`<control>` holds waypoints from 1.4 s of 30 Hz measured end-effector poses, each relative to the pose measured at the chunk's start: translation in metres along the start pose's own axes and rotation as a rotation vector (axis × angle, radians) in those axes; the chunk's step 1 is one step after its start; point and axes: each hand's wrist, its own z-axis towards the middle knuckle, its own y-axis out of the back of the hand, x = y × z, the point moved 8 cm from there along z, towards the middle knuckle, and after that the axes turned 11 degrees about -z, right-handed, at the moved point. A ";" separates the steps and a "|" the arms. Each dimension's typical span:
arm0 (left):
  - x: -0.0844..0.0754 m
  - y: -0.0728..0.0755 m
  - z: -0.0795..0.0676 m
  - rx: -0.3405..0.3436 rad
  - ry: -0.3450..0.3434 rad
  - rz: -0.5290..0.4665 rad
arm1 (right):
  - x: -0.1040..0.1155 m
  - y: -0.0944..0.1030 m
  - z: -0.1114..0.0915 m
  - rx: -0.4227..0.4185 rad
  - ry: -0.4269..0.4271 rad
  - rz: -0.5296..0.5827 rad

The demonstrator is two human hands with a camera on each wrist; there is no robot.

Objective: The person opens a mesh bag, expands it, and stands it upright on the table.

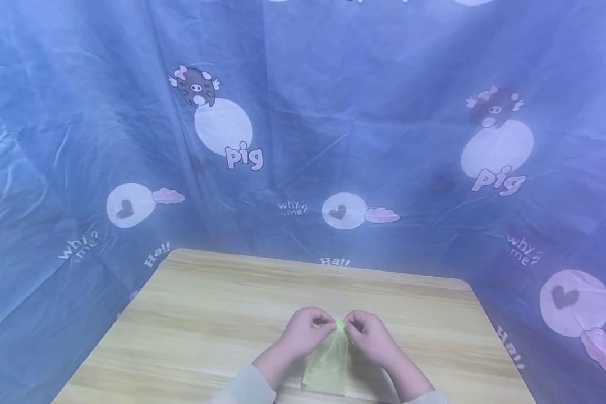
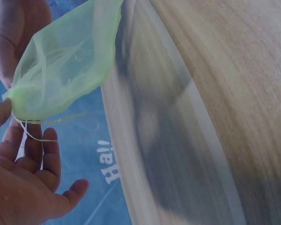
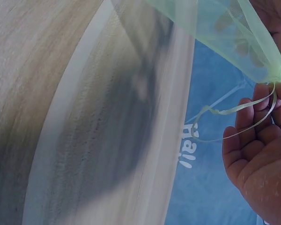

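A sheer light-green drawstring pouch (image 1: 327,365) hangs over the front part of the table, its gathered neck uppermost. Pinching one side of that neck is my left hand (image 1: 305,332), while my right hand (image 1: 370,335) pinches the other side, the two close together. In the left wrist view the pouch (image 2: 68,61) looks thin and see-through, and my left hand (image 2: 30,173) has thin ribbon ends beside its fingers. A ribbon loop (image 3: 215,111) dangles from the neck by my right hand (image 3: 267,145) in the right wrist view. No contents show through the fabric.
A wood-grain table (image 1: 207,314) with rounded far corners lies under both hands. Blue cloth (image 1: 303,140) printed with pigs, hearts and words hangs behind it and along both sides.
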 end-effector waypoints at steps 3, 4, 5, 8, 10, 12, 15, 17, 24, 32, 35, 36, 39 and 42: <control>0.000 0.000 0.001 -0.022 -0.006 0.029 | 0.001 0.000 0.000 0.002 0.001 -0.004; -0.001 0.001 0.001 -0.032 -0.018 0.046 | 0.001 0.000 0.000 0.002 0.004 -0.005; -0.003 0.001 0.000 -0.042 -0.029 0.065 | 0.002 0.000 0.000 0.003 0.004 -0.007; -0.008 0.002 -0.001 -0.069 -0.068 0.127 | 0.003 0.000 0.000 0.001 0.002 -0.020; -0.013 0.001 -0.002 -0.077 -0.091 0.166 | 0.004 -0.001 0.001 0.001 -0.004 -0.028; -0.014 0.000 -0.003 -0.070 -0.091 0.190 | 0.004 -0.001 0.001 -0.002 -0.008 -0.038; -0.013 -0.002 -0.003 -0.037 -0.078 0.197 | 0.005 -0.001 0.001 -0.016 -0.003 -0.055; -0.010 -0.004 -0.003 -0.011 -0.056 0.174 | 0.005 0.000 0.001 -0.019 0.001 -0.060; -0.005 -0.006 -0.003 0.025 -0.027 0.075 | 0.006 -0.002 0.003 0.010 0.019 -0.051; -0.006 -0.006 -0.005 0.004 -0.028 0.059 | 0.007 -0.002 0.004 0.025 0.036 -0.031; -0.003 -0.004 -0.005 -0.008 -0.017 0.040 | 0.007 -0.002 0.004 0.021 0.028 -0.016; -0.002 -0.004 -0.006 -0.015 -0.013 0.031 | 0.006 -0.001 0.003 0.019 0.025 -0.009; 0.002 -0.001 -0.005 -0.034 0.002 0.001 | 0.002 0.001 0.003 0.002 0.011 -0.015; 0.005 0.001 -0.005 -0.052 0.013 -0.026 | -0.002 0.004 0.002 -0.004 -0.003 -0.006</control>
